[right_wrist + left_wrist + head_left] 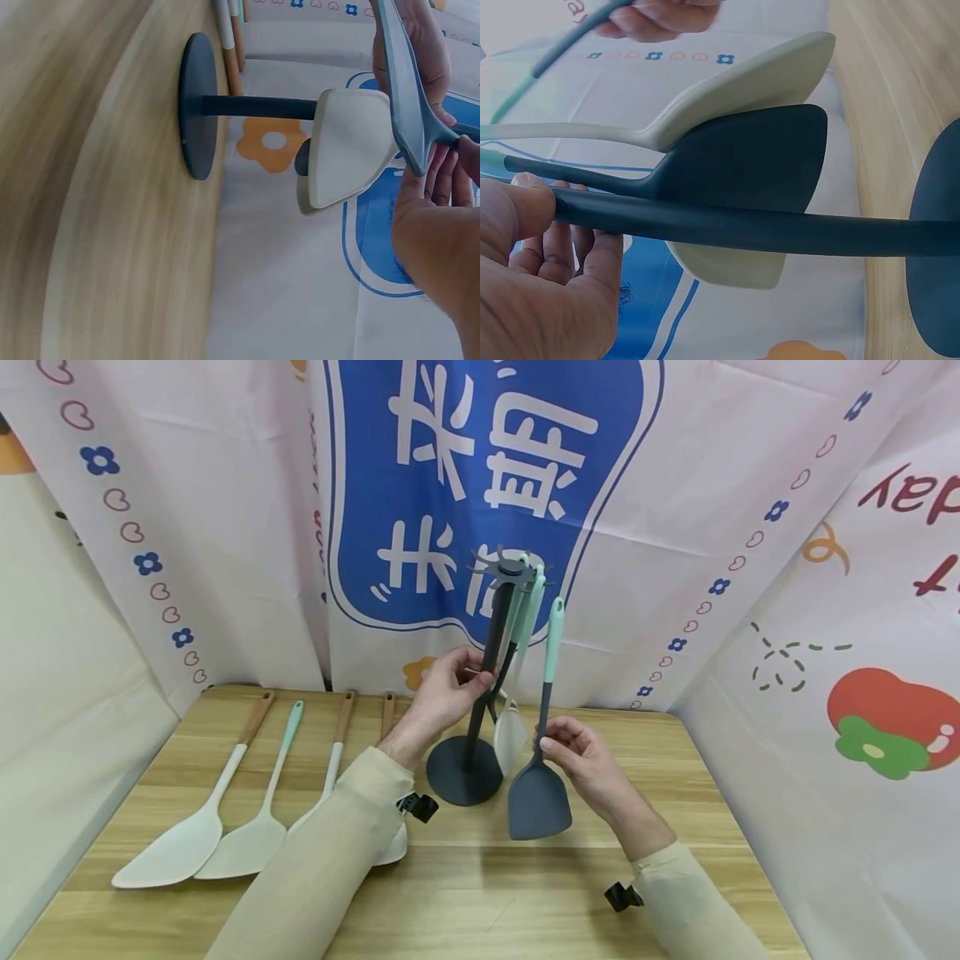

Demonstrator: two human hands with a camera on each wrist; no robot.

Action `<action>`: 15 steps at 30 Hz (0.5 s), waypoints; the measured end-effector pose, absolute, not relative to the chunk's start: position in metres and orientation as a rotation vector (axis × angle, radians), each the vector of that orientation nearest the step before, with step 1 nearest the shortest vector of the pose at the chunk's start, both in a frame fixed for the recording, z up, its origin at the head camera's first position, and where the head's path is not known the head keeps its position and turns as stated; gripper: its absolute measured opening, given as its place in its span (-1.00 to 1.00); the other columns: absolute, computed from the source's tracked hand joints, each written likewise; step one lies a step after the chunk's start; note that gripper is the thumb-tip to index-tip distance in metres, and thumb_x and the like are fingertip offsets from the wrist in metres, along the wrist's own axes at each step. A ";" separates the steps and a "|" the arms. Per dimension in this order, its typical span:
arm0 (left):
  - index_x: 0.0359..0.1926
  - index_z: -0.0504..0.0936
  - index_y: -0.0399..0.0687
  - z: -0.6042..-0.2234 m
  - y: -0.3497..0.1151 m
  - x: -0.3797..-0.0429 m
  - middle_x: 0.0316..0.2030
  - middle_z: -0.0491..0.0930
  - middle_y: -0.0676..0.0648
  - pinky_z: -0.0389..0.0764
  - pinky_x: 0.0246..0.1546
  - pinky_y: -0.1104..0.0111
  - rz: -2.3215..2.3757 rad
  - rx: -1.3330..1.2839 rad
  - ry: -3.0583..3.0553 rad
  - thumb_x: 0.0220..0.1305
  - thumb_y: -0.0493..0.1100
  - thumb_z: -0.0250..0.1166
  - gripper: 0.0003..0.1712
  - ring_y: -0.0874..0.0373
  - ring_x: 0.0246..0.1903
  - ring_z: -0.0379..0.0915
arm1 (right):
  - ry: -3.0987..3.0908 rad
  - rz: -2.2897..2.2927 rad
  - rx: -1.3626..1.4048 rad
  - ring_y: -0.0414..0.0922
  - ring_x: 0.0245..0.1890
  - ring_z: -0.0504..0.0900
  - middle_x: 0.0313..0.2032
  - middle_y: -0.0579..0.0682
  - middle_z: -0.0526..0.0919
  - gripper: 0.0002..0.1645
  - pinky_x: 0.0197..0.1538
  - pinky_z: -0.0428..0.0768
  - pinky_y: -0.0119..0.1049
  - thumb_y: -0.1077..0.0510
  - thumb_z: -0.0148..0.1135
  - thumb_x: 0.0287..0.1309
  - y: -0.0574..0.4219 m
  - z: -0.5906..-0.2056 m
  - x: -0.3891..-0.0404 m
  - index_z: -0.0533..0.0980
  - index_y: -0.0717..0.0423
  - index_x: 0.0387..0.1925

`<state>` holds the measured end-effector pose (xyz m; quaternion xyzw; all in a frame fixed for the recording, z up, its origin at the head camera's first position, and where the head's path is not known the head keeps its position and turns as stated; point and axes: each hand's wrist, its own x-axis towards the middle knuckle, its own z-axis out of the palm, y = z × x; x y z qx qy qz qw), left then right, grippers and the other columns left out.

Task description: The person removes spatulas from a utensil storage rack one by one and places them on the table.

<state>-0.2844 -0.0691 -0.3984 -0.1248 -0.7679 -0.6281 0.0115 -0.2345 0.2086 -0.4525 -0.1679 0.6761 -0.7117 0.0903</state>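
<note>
My left hand (442,697) grips the upright pole of a dark utensil stand (497,631), thumb on one side and fingers on the other. A dark grey spatula (540,802) with a mint handle is pinched at its neck by my right hand (592,768). It is off the table, blade down, right of the stand. Several utensils hang from the stand's hooks; the left wrist view shows a dark turner (742,154) and a pale one (742,79) behind it. In the right wrist view a cream blade (352,146) partly hides the pole.
On the left of the wooden table (480,914) lie several pale turners, among them a wooden-handled one (176,847) and a mint-handled one (243,843). My left sleeve covers part of others. Printed cloth (247,527) hangs along the table's back and sides.
</note>
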 end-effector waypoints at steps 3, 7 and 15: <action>0.27 0.71 -0.13 -0.398 -0.069 -0.284 0.18 0.76 -0.24 0.70 0.21 0.08 -1.964 -0.391 -2.390 0.79 -0.21 0.34 -0.80 -0.10 0.09 0.67 | 2.042 -2.084 -0.417 -0.32 0.03 0.77 -0.02 -0.25 0.81 -0.79 0.20 0.77 -0.44 0.34 0.25 0.76 0.212 -0.455 -0.235 0.66 -0.02 0.15; 0.27 0.70 -0.14 -0.397 -0.069 -0.284 0.16 0.75 -0.24 0.69 0.18 0.11 -1.969 -0.392 -2.382 0.78 -0.23 0.34 -0.80 -0.09 0.06 0.66 | 2.071 -2.037 -0.342 -0.30 0.04 0.77 -0.01 -0.23 0.81 -0.83 0.22 0.76 -0.44 0.30 0.28 0.75 0.214 -0.457 -0.236 0.65 0.13 0.20; 0.26 0.70 -0.15 -0.397 -0.068 -0.285 0.16 0.76 -0.24 0.69 0.16 0.13 -1.969 -0.384 -2.385 0.78 -0.24 0.34 -0.80 -0.09 0.06 0.66 | 2.132 -1.953 -0.230 -0.28 0.04 0.76 0.01 -0.19 0.77 -0.67 0.22 0.77 -0.39 0.25 0.32 0.75 0.218 -0.466 -0.241 0.57 0.34 0.34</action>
